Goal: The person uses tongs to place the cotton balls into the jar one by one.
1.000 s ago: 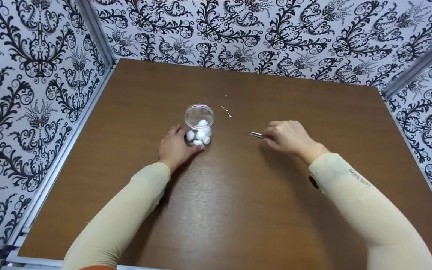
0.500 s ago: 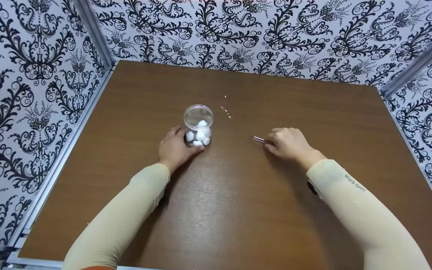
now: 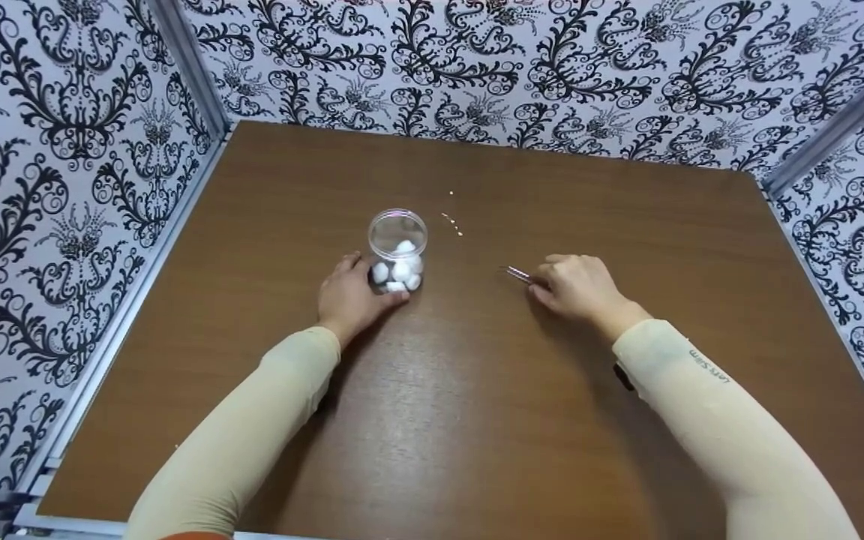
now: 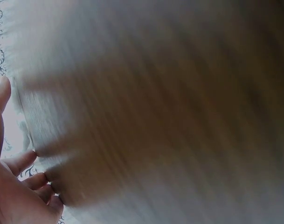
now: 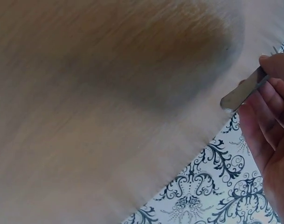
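An open, clear round jar [image 3: 397, 236] with several white cotton balls [image 3: 402, 270] in its lower part stands left of the table's middle. My left hand [image 3: 349, 295] grips its near left side, thumb along the front and fingers around the left. In the left wrist view that hand [image 4: 23, 200] shows only at the left edge, and the jar's outline is faint beside it. My right hand [image 3: 576, 286] pinches metal tweezers [image 3: 517, 274], tips pointing left toward the jar, with a stretch of table between them. The right wrist view shows the tweezers' broad end [image 5: 237, 95] sticking out past the fingers.
Small pale specks [image 3: 453, 220] lie on the brown table [image 3: 627, 217] behind and right of the jar. Patterned panels [image 3: 462, 67] enclose the back and sides, with metal posts [image 3: 192, 67] at the corners. Sleeves fill much of both wrist views.
Over the last second my right hand has come slightly toward me with the tweezers, and their tips have tilted a little. My left hand and the jar have stayed put.
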A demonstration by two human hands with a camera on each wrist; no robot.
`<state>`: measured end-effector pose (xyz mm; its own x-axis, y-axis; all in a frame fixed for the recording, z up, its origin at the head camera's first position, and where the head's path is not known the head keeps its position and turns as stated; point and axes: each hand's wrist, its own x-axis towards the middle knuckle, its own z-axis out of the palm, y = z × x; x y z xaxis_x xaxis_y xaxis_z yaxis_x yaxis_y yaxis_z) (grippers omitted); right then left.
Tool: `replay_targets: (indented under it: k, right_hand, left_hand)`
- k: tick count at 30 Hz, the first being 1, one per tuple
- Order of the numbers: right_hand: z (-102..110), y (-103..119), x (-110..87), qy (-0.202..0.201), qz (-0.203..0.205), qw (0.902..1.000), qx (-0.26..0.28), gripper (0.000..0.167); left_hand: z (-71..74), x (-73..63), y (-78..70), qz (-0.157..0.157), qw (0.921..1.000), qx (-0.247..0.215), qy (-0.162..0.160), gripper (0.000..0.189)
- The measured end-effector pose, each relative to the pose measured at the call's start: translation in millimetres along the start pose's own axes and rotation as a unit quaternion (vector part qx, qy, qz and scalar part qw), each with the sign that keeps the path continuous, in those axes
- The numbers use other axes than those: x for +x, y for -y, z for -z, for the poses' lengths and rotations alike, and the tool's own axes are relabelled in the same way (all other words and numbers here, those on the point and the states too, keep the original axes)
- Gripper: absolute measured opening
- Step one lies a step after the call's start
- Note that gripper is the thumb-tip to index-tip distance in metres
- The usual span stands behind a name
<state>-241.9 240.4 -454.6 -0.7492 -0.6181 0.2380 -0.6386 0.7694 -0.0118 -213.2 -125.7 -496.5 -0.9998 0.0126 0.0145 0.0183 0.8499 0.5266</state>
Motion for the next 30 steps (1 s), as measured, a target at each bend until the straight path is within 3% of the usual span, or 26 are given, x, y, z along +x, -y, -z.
replay_targets:
  k: [11, 23, 30]
  right_hand:
    - [-3.7, -2.7, -1.9, -0.011, 0.014, 0.9998, -0.011, 0.012]
    - [-7.8, 0.1, -5.1, 0.032, 0.001, 0.9995, -0.005, 0.011]
    - [-9.5, 0.6, -10.0, 0.031, -0.009, 0.9995, 0.001, 0.013]
  left_hand:
    - [0.4, 0.6, 0.5, 0.004, 0.9999, 0.005, 0.008, 0.088]
    - [0.5, 0.4, 2.2, 0.006, 0.9999, -0.001, 0.009, 0.087]
    - [0.1, 0.0, -0.2, -0.001, 1.0000, 0.000, 0.009, 0.086]
